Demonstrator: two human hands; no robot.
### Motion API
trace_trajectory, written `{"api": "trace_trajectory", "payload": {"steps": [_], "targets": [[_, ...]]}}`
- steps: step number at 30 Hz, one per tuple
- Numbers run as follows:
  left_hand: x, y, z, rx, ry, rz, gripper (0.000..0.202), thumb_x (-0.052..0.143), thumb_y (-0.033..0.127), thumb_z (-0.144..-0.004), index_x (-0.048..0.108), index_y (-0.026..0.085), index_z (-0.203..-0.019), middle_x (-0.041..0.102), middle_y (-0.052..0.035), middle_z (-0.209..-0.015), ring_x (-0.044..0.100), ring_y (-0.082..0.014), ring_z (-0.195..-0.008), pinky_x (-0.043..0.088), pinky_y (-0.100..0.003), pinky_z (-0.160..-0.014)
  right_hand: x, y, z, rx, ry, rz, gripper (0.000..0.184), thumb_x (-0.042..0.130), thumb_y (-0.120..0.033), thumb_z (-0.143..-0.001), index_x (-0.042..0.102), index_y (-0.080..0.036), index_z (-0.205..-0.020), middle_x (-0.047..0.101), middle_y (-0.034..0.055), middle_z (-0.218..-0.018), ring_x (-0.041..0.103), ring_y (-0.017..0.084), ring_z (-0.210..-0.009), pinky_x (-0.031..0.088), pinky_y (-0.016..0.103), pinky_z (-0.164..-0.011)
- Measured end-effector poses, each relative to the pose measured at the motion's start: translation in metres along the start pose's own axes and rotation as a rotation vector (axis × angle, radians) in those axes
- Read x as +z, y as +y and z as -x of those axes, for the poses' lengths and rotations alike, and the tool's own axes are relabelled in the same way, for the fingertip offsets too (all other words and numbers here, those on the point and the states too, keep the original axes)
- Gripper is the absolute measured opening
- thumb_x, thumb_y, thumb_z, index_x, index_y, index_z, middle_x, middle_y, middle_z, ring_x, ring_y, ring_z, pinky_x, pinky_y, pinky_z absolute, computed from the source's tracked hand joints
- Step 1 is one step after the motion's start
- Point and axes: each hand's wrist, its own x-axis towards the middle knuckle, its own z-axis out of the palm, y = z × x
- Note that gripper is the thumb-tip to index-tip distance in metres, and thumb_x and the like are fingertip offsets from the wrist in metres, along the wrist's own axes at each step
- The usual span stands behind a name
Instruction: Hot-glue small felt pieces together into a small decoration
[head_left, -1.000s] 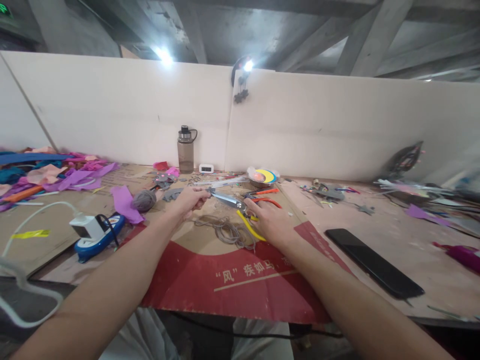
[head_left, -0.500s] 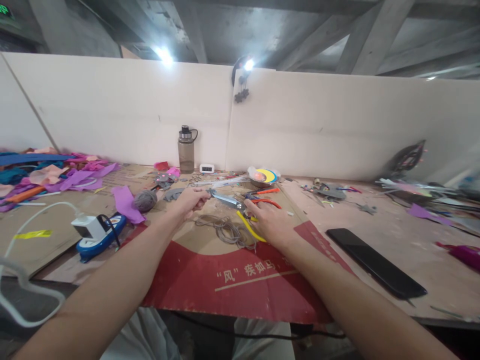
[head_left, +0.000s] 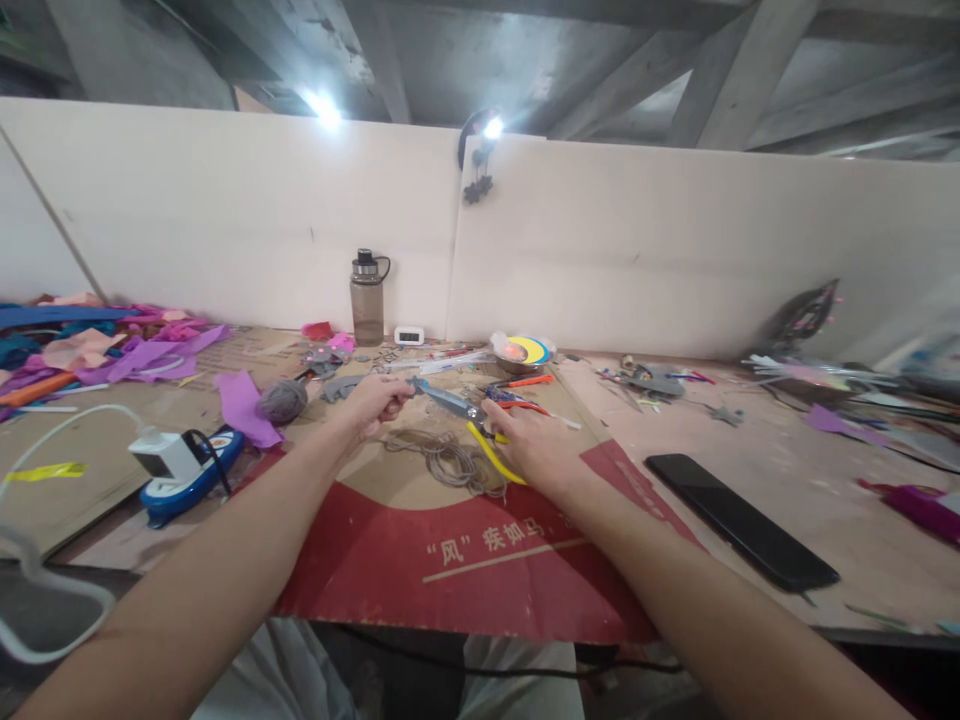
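Note:
My left hand (head_left: 377, 398) is closed in a pinch at the tip of a pair of scissors' steel blades (head_left: 448, 398); what it pinches is too small to name. My right hand (head_left: 531, 445) grips the yellow handles (head_left: 487, 452) of those scissors. A tangle of grey cord (head_left: 448, 462) lies on the cardboard (head_left: 465, 560) right under the scissors. A ball of grey yarn (head_left: 280, 401) sits just left of my left hand. Orange-handled pliers (head_left: 525, 393) lie beyond my right hand.
A black phone (head_left: 741, 521) lies to the right. A white charger on a blue power strip (head_left: 180, 462) is at the left, its cable running off the edge. Purple and pink felt scraps (head_left: 112, 348), a water bottle (head_left: 366, 297) and a bowl (head_left: 523, 352) stand further back.
The view has shifted slightly. Both hands stay in the same grip around the scissors, drifting a little left in the picture.

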Motion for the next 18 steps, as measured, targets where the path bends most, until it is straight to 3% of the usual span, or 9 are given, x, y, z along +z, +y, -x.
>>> {"api": "trace_trajectory", "payload": {"steps": [8, 14, 18], "targets": [[-0.0006, 0.0020, 0.0007, -0.070, 0.030, 0.009, 0.021, 0.061, 0.014, -0.062, 0.043, 0.013, -0.050, 0.037, 0.0051, -0.044, 0.025, -0.0006, -0.033, 0.012, -0.016, -0.035, 0.0016, 0.0005, 0.0010, 0.036, 0.033, -0.052, 0.040, 0.039, -0.036, -0.087, 0.042, -0.029, -0.126, 0.065, 0.0053, -0.098, 0.060, 0.020, -0.084, 0.034, 0.026, -0.059], [-0.0027, -0.0004, -0.0010, -0.052, -0.022, 0.004, 0.020, 0.062, 0.017, -0.063, 0.044, 0.014, -0.054, 0.040, 0.0048, -0.046, 0.026, -0.0010, -0.034, 0.012, -0.017, -0.035, -0.0018, -0.0024, 0.0034, 0.032, 0.077, -0.055, 0.042, 0.041, -0.041, -0.087, 0.042, -0.028, -0.126, 0.063, 0.0076, -0.107, 0.059, 0.020, -0.089, 0.034, 0.026, -0.060], [-0.0007, -0.0002, 0.0007, -0.009, -0.031, -0.019, 0.019, 0.062, 0.018, -0.064, 0.045, 0.014, -0.057, 0.042, 0.0044, -0.049, 0.028, -0.0013, -0.035, 0.014, -0.017, -0.036, -0.0019, -0.0034, 0.0036, 0.023, 0.067, -0.043, 0.040, 0.041, -0.041, -0.087, 0.043, -0.028, -0.125, 0.064, 0.0067, -0.102, 0.060, 0.021, -0.087, 0.032, 0.026, -0.059]]}}
